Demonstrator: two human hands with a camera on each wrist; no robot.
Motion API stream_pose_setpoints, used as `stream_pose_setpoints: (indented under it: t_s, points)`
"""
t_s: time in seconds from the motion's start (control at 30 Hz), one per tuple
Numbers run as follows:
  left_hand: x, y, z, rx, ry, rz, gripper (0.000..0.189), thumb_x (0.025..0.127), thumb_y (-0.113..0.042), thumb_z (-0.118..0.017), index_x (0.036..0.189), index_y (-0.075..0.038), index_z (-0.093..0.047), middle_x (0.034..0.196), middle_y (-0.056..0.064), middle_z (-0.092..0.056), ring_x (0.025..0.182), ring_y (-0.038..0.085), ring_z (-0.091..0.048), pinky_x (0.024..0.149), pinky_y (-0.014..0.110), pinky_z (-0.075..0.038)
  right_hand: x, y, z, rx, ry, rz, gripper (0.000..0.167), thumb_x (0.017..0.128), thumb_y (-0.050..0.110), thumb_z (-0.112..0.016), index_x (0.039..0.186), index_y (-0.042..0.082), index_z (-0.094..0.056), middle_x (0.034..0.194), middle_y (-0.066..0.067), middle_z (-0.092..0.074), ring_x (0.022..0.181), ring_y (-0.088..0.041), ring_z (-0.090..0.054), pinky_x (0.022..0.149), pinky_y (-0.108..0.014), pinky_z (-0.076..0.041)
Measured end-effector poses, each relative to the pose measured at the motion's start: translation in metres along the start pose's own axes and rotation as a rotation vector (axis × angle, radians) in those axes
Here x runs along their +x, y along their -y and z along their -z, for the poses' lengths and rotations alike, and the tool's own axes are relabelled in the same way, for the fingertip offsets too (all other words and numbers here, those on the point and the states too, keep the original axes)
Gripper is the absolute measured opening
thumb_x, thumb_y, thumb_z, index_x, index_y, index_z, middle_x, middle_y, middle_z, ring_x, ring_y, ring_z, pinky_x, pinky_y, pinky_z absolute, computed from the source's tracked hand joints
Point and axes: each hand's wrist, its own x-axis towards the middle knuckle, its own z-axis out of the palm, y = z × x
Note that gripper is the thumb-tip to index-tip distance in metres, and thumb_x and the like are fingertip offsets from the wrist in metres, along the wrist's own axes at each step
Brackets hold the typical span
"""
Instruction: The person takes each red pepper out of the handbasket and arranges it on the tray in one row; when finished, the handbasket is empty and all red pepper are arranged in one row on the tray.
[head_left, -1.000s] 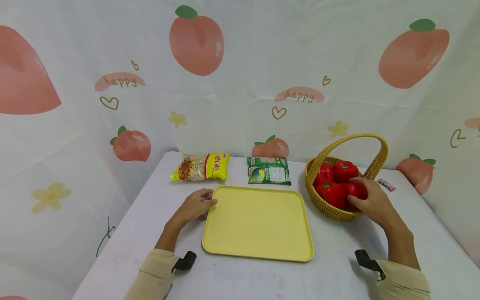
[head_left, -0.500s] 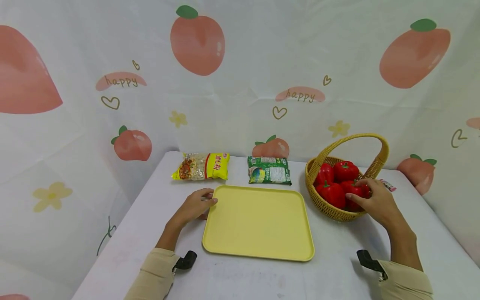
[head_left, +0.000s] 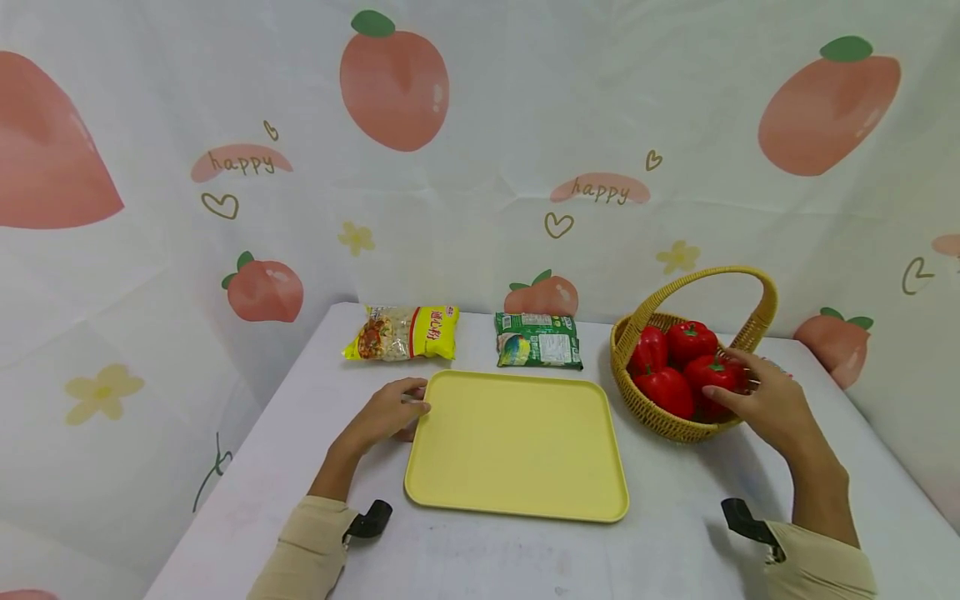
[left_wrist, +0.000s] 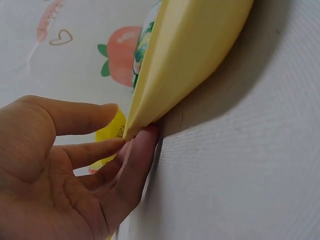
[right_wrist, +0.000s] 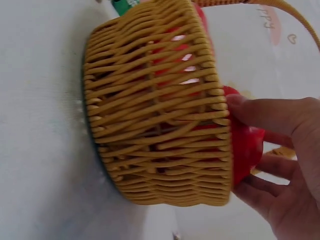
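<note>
On the right in the head view, a woven basket with a tall handle holds several red bell peppers. My right hand grips the pepper at the right, still within the rim. From the right wrist view, thumb and fingers lie on opposite sides of this bell pepper, which stands out above the basket rim. At the left edge of a yellow tray is my left hand. In the left wrist view its fingertips touch the rim's underside, while the thumb stays apart from the tray.
Behind the tray, a yellow pasta bag lies at the left and a green packet to its right. A small pink wrapper shows partly behind the right hand. A printed cloth wall closes off the table's back.
My right hand has shifted to the right and closed round the right-hand pepper, which moved slightly right and up. The front pepper has tipped over a little. The left hand has barely moved.
</note>
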Motion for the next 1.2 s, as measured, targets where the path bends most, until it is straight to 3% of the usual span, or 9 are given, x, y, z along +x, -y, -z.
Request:
stream_pose_setpoints:
  t_s: [0.2,0.3,0.4,0.47,0.53,0.63,0.77,0.9,1.2]
  points:
    - [0.001,0.001,0.002,-0.011,0.024,-0.031,0.062,0.093,-0.007,-0.064,0.154,0.000,-0.051,0.144,0.022,-0.058,0.116,0.029,-0.066,0.071,0.033,-0.064,-0.007,0.006,0.011,0.060,-0.059,0.000,0.083,0.099,0.044,-0.071,0.163,0.003,-0.037,0.149,-0.042,-0.045,0.126,-0.065,-0.049,0.085,-0.069,-0.060]
    - [0.001,0.001,0.003,-0.004,0.023,-0.045,0.064,0.090,-0.003,-0.064,0.153,0.001,-0.051,0.142,0.022,-0.060,0.113,0.028,-0.067,0.070,0.032,-0.063,-0.011,0.012,0.017,0.107,-0.089,0.046,0.081,0.099,0.039,-0.073,0.162,0.002,-0.039,0.149,-0.038,-0.047,0.123,-0.060,-0.054,0.079,-0.042,-0.067]
    - [0.001,0.000,0.002,-0.008,0.028,-0.044,0.064,0.089,-0.002,-0.063,0.152,0.001,-0.052,0.141,0.022,-0.060,0.111,0.026,-0.068,0.068,0.030,-0.062,-0.018,0.019,0.024,0.161,-0.133,0.109,0.077,0.097,0.032,-0.076,0.160,0.002,-0.042,0.147,-0.025,-0.053,0.119,-0.027,-0.063,0.075,-0.011,-0.056]
    - [0.000,-0.001,0.002,-0.010,0.032,-0.040,0.064,0.090,-0.001,-0.063,0.153,0.001,-0.051,0.141,0.022,-0.060,0.107,0.025,-0.068,0.067,0.030,-0.061,-0.023,0.026,0.028,0.208,-0.165,0.158,0.073,0.096,0.025,-0.078,0.158,0.003,-0.046,0.142,-0.010,-0.056,0.114,-0.005,-0.060,0.076,0.000,-0.047]
    - [-0.001,-0.001,0.001,-0.011,0.033,-0.030,0.064,0.090,-0.001,-0.063,0.153,0.000,-0.051,0.141,0.021,-0.060,0.103,0.022,-0.067,0.067,0.029,-0.060,-0.028,0.034,0.031,0.247,-0.192,0.210,0.071,0.094,0.018,-0.080,0.157,0.005,-0.049,0.136,0.005,-0.056,0.110,0.010,-0.053,0.082,0.002,-0.045]
    - [-0.001,0.000,0.002,-0.010,0.032,-0.028,0.064,0.091,-0.001,-0.063,0.153,0.000,-0.051,0.142,0.021,-0.060,0.099,0.020,-0.066,0.066,0.029,-0.059,-0.032,0.049,0.031,0.297,-0.221,0.291,0.069,0.092,0.007,-0.080,0.155,0.007,-0.053,0.133,0.018,-0.055,0.116,0.007,-0.054,0.089,0.001,-0.045]
    - [-0.002,-0.001,0.003,-0.006,0.033,-0.028,0.064,0.090,-0.001,-0.062,0.153,0.000,-0.052,0.142,0.020,-0.060,0.100,0.020,-0.066,0.067,0.030,-0.060,-0.034,0.068,0.026,0.329,-0.231,0.373,0.069,0.089,-0.002,-0.080,0.153,0.009,-0.057,0.135,0.016,-0.060,0.117,0.001,-0.059,0.092,-0.002,-0.047]
    - [-0.001,-0.001,0.002,-0.003,0.032,-0.025,0.064,0.090,-0.001,-0.062,0.153,0.000,-0.052,0.142,0.020,-0.060,0.103,0.022,-0.066,0.068,0.030,-0.060,-0.034,0.081,0.015,0.360,-0.175,0.409,0.072,0.090,-0.002,-0.079,0.155,0.011,-0.054,0.138,0.018,-0.060,0.118,0.003,-0.060,0.089,-0.004,-0.051]
    - [-0.001,0.000,0.002,-0.001,0.032,-0.023,0.063,0.091,-0.002,-0.062,0.153,0.000,-0.052,0.143,0.020,-0.060,0.107,0.023,-0.066,0.070,0.030,-0.060,-0.024,0.104,-0.021,0.361,-0.060,0.443,0.073,0.090,0.006,-0.083,0.156,0.013,-0.052,0.146,-0.010,-0.056,0.125,0.005,-0.052,0.092,-0.007,-0.051]
